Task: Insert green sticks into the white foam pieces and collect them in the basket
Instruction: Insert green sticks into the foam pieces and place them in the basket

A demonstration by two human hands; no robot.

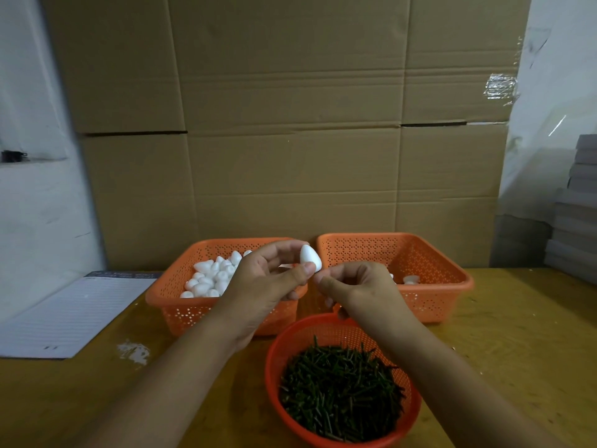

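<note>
My left hand (268,279) pinches a white egg-shaped foam piece (310,257) between thumb and fingers, above the gap between the two orange baskets. My right hand (358,289) sits just right of it with fingers curled and fingertips close to the foam; any stick in it is hidden. The left orange basket (168,302) holds several loose foam pieces (213,276). The right orange basket (445,286) holds a few white pieces (411,279). A round orange bowl (274,376) in front is filled with green sticks (342,389).
A lined paper pad (68,318) lies on the wooden table (517,350) at the left. Cardboard sheets (290,124) stand behind the baskets. Grey stacked boards (575,221) are at the right edge. A white scuff (134,352) marks the table.
</note>
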